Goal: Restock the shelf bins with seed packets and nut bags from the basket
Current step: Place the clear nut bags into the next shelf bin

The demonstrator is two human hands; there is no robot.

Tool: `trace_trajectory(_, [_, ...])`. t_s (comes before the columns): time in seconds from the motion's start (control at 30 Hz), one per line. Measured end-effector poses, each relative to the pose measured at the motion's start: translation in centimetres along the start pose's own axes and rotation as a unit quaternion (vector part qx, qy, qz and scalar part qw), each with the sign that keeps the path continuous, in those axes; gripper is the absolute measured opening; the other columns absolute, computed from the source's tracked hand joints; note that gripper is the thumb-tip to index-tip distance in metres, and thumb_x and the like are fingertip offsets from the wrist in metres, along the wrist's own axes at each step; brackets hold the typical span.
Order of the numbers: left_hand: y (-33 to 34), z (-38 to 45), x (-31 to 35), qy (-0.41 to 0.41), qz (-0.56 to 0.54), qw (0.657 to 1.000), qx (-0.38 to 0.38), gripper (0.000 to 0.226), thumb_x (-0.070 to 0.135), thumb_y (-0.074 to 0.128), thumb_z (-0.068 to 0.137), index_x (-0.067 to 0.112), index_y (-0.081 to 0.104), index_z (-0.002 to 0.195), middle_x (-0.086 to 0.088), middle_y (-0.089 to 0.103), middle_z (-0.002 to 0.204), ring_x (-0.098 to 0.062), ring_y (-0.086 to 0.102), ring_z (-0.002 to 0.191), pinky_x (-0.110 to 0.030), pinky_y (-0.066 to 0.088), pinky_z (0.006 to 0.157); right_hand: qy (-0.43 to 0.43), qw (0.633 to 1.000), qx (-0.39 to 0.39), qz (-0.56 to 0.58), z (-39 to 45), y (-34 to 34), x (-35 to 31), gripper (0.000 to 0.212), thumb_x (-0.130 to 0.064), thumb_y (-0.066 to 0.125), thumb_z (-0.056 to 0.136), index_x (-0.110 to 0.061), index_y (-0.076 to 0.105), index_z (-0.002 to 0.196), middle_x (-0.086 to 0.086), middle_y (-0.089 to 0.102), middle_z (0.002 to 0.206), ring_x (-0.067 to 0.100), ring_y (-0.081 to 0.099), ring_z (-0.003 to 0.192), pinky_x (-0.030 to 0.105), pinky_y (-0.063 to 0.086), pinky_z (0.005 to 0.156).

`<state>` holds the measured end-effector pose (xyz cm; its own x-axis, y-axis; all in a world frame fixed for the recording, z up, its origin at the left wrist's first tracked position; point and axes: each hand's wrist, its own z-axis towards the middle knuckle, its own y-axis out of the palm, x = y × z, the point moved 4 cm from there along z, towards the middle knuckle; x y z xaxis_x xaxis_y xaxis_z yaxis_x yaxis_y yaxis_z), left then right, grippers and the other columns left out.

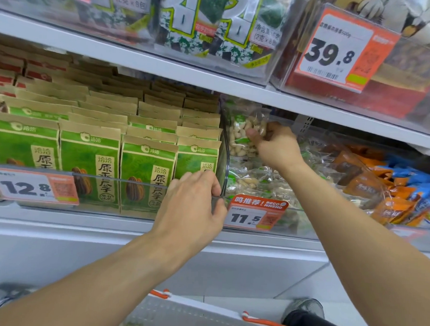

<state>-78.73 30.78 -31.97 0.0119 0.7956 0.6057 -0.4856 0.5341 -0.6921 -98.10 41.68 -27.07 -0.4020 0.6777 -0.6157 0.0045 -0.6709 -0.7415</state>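
Price tag 12.8 (35, 187): it hangs at the far left on the clear front of your seed bin.
Seed packets (89, 158): green and kraft sunflower seed packets stand upright in packed rows, filling the left bin from front to back.
Left hand (193, 206): your fingers curl over the top edge of the clear bin front (125, 181), right at the corner where the seed bin meets the nut bin; the fingertips hook onto that edge and hold no packet.
Divider (225, 163): a clear wall stands between the seed packets and the nut bags, just beside your left fingertips.
Price tag 11.5 (255, 214): an orange and white tag sits on the front of the nut bin, just to the right of your left hand.
Nut bag (244, 134): a clear bag of pale nuts with a green label is held upright above the nut bin, close to the divider.
Right hand (275, 145): you pinch that nut bag by its right side, thumb and fingers curled on the plastic.
Nut bin contents (257, 181): more clear nut bags lie piled under your right hand.
Orange and blue snack packs (391, 191): they lie heaped in the next bin to the right.
Basket (204, 313): its white rim with orange handle clips shows at the bottom, between your forearms.
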Motion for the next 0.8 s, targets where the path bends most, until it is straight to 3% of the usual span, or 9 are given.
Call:
trace_trajectory(0.13, [0.1, 0.0, 0.2, -0.004, 0.002, 1.0, -0.002, 0.015, 0.027, 0.059, 0.089, 0.029, 0.045, 0.088, 0.016, 0.05, 0.086, -0.012, 0.045, 0.087, -0.03, 0.033, 0.086, 0.015, 0.999, 0.025, -0.015, -0.6, 0.6, -0.5, 0.039, -0.047, 0.064, 0.093, -0.009, 0.057, 0.098, 0.003, 0.061, 0.081, 0.026, 0.059, 0.08, 0.027, 0.037, 0.062])
trace_trajectory(0.27, [0.2, 0.0, 0.2, -0.011, 0.008, 1.0, -0.005, 0.016, 0.028, 0.059, 0.089, 0.03, 0.044, 0.088, 0.016, 0.05, 0.086, -0.012, 0.046, 0.088, -0.029, 0.031, 0.084, 0.032, 0.997, -0.046, -0.062, -1.2, 0.0, -0.8, 0.032, -0.041, 0.067, 0.093, -0.011, 0.058, 0.1, 0.005, 0.063, 0.094, 0.026, 0.061, 0.089, 0.028, 0.042, 0.073])
trace_trajectory(0.33, [0.1, 0.0, 0.1, -0.015, 0.006, 1.0, -0.002, 0.015, 0.028, 0.059, 0.089, 0.03, 0.044, 0.087, 0.017, 0.049, 0.083, -0.011, 0.046, 0.087, -0.028, 0.03, 0.083, 0.035, 0.994, -0.052, -0.094, -1.0, -0.5, -0.8, 0.028, -0.037, 0.07, 0.091, -0.011, 0.063, 0.097, 0.004, 0.065, 0.092, 0.025, 0.064, 0.087, 0.025, 0.044, 0.068])
trace_trajectory(0.4, [0.1, 0.0, 0.3, -0.016, 0.008, 1.0, -0.001, 0.013, 0.028, 0.059, 0.089, 0.03, 0.046, 0.086, 0.017, 0.049, 0.083, -0.011, 0.046, 0.088, -0.029, 0.03, 0.082, 0.065, 0.997, -0.041, -0.021, -0.9, -0.4, -0.4, 0.032, -0.031, 0.075, 0.088, -0.008, 0.064, 0.107, 0.005, 0.067, 0.101, 0.025, 0.072, 0.077, 0.025, 0.052, 0.062])
trace_trajectory(0.5, [0.3, 0.1, 0.5, -0.013, 0.02, 1.0, -0.004, 0.013, 0.03, 0.057, 0.09, 0.033, 0.046, 0.082, 0.016, 0.051, 0.086, -0.01, 0.046, 0.089, -0.028, 0.028, 0.082, 0.156, 0.979, -0.038, 0.125, -1.1, 0.2, 0.3, 0.055, -0.023, 0.078, 0.086, -0.006, 0.052, 0.132, 0.006, 0.059, 0.12, 0.022, 0.075, 0.062, 0.026, 0.058, 0.057])
trace_trajectory(0.63, [0.4, 0.1, 0.3, -0.011, 0.023, 1.0, -0.002, 0.013, 0.031, 0.056, 0.09, 0.033, 0.046, 0.081, 0.016, 0.051, 0.085, -0.009, 0.045, 0.089, -0.028, 0.027, 0.081, 0.174, 0.973, -0.038, 0.144, -0.8, 0.4, 0.9, 0.049, -0.022, 0.079, 0.085, -0.008, 0.053, 0.124, 0.009, 0.062, 0.119, 0.021, 0.075, 0.061, 0.031, 0.062, 0.064])
trace_trajectory(0.7, [0.5, 0.1, 0.3, -0.009, 0.025, 1.0, 0.0, 0.013, 0.031, 0.056, 0.09, 0.033, 0.047, 0.081, 0.016, 0.051, 0.085, -0.009, 0.046, 0.088, -0.028, 0.028, 0.083, 0.169, 0.98, -0.043, 0.095, -1.0, 0.5, 1.4, 0.048, -0.032, 0.079, 0.084, -0.012, 0.057, 0.121, 0.005, 0.067, 0.105, 0.021, 0.075, 0.068, 0.035, 0.063, 0.072])
trace_trajectory(0.8, [0.6, 0.0, 0.4, -0.006, 0.03, 1.0, 0.002, 0.013, 0.03, 0.056, 0.09, 0.033, 0.046, 0.081, 0.016, 0.051, 0.085, -0.01, 0.048, 0.089, -0.029, 0.029, 0.085, 0.141, 0.99, -0.026, 0.016, -1.2, 0.3, 1.7, 0.042, -0.051, 0.08, 0.077, -0.022, 0.059, 0.099, 0.005, 0.072, 0.097, 0.025, 0.074, 0.081, 0.042, 0.061, 0.081])
